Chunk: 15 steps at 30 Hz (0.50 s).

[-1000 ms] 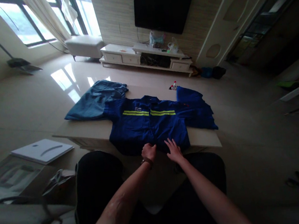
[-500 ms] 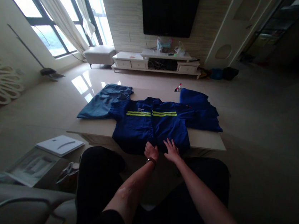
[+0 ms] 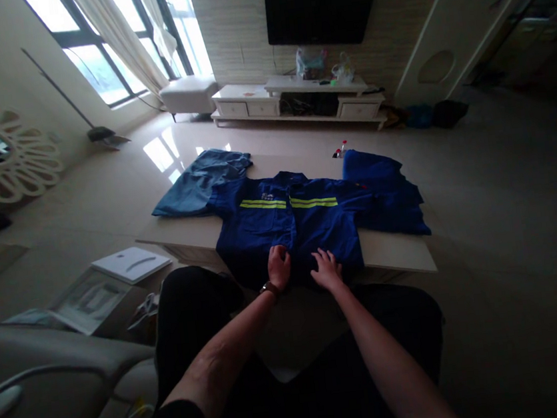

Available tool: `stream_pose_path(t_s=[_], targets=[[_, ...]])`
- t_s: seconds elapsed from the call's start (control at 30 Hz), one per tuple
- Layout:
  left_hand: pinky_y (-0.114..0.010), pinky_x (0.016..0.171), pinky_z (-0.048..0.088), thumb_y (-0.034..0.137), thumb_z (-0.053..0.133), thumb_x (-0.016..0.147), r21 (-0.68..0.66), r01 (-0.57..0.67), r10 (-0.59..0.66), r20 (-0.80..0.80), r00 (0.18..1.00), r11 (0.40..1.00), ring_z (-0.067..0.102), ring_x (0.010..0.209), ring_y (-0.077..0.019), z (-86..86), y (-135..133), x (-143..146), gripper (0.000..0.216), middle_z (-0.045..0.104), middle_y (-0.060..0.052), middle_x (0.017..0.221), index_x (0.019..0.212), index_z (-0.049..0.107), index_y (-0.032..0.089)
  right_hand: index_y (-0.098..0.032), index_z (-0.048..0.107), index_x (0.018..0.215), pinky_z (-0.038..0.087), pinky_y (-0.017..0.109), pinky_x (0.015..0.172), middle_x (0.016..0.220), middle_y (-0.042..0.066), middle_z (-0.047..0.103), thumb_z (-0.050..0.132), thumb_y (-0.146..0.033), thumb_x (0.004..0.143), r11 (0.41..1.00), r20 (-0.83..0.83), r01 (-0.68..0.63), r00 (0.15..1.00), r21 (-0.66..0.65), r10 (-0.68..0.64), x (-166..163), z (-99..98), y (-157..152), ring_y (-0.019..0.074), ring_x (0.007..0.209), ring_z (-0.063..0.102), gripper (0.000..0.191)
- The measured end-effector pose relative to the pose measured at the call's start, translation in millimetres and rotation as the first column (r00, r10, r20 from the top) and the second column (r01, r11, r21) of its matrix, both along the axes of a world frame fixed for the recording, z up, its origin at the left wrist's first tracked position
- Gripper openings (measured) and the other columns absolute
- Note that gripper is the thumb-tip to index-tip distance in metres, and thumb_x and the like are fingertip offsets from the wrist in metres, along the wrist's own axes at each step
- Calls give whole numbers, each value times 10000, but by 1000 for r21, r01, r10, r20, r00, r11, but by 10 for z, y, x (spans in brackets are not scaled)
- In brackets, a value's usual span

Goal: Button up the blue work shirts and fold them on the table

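Note:
A dark blue work shirt (image 3: pixel 288 225) with yellow reflective stripes lies flat, front up, on a low beige table (image 3: pixel 394 256). My left hand (image 3: pixel 279 266) rests at the shirt's lower hem with its fingers curled closed on the fabric at the front placket. Just to its right my right hand (image 3: pixel 326 269) lies on the hem with fingers spread flat. A lighter blue garment (image 3: pixel 199 181) lies at the shirt's left shoulder. A dark blue folded garment (image 3: pixel 386 186) lies at its right.
A small bottle (image 3: pixel 343 148) stands at the table's far edge. A white flat box (image 3: pixel 131 263) lies on the floor at left beside a sofa arm (image 3: pixel 51 376). Beyond are a white TV cabinet (image 3: pixel 296 99), a stool (image 3: pixel 187 92) and windows.
The view has shifted a little; both hands stay at the shirt's lower hem, the left hand slightly further onto the fabric.

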<state>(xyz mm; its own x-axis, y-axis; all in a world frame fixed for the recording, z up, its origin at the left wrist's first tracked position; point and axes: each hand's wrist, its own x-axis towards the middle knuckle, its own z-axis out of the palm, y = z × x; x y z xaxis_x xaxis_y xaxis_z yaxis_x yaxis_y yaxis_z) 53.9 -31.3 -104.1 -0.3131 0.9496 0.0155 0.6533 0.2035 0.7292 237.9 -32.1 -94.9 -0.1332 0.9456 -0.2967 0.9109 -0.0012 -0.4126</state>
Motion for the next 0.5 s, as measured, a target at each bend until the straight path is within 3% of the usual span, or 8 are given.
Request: stream_pose_path(t_s=[0.2,0.5], targets=[[-289,889,517,88,661,842,-90,178,-177,20,984,980,672,929,-188,29,374,-290,132,734,-92,1008,914,747,158,-338,509,1468,323,642,1151,1693,48,311,604,-262,868,1000,-3,11,1000,4,-11,-11,42,8,332,1551,193,612],[-226,687,505,175,774,759,-266,326,-320,67,945,907,644,671,-138,22,685,-488,78,744,-33,754,824,771,131,-312,518,1439,359,624,1135,1673,51,344,604,-261,861,1000,-7,22,1000,20,-22,-32,48,14,332,1530,211,587]])
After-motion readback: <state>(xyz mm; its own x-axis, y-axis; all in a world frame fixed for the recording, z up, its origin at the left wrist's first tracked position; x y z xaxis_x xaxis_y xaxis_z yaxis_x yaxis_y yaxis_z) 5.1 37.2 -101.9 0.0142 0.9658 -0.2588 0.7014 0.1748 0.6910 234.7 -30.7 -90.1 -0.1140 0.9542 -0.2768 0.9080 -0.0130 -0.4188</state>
